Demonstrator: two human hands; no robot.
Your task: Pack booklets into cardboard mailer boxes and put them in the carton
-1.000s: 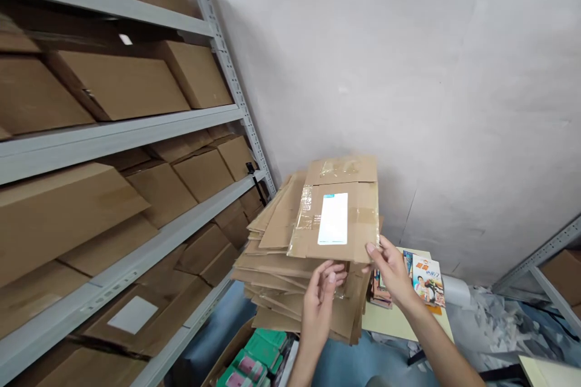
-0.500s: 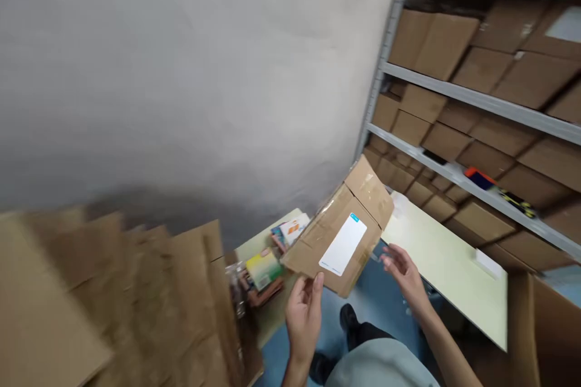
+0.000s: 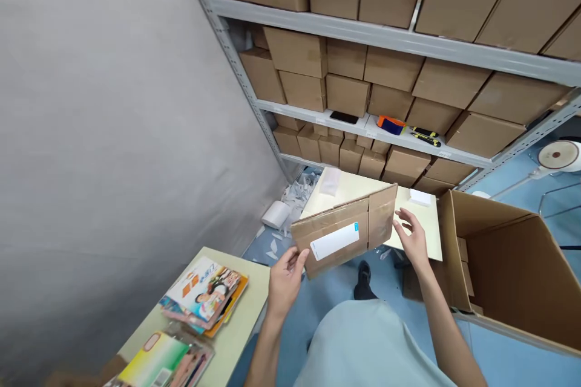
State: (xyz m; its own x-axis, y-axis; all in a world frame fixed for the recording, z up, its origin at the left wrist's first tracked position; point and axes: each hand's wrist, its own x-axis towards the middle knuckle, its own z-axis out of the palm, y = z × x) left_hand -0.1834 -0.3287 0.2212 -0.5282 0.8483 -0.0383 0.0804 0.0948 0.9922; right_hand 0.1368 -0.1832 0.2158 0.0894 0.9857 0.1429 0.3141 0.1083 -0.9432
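A flat, taped cardboard parcel (image 3: 376, 217) hangs tilted in front of me, with a long white label (image 3: 334, 242) on its face. My left hand (image 3: 285, 278) pinches the parcel's lower left corner, thumb on the front. At the other end, my right hand (image 3: 412, 239) has its thumb and fingers apart beside the parcel's right edge; whether the thumb touches it is hard to see. Beyond the parcel is a pale table (image 3: 429, 224) bearing a small white box (image 3: 420, 197) and a translucent packet (image 3: 330, 181).
Grey shelving (image 3: 385, 42) packed with cardboard boxes stands ahead, holding a black phone-like slab (image 3: 344, 117) and yellow-black cutters (image 3: 425, 136). Magazines (image 3: 204, 293) lie on a side table (image 3: 247, 290) at left. An open carton (image 3: 512, 272) is at right; a white roll (image 3: 275, 215) and scraps lie on the floor.
My view has swung right, toward the shelving and open carton. The parcel has turned closer to level in my left hand, and my right hand has come nearer its right edge.
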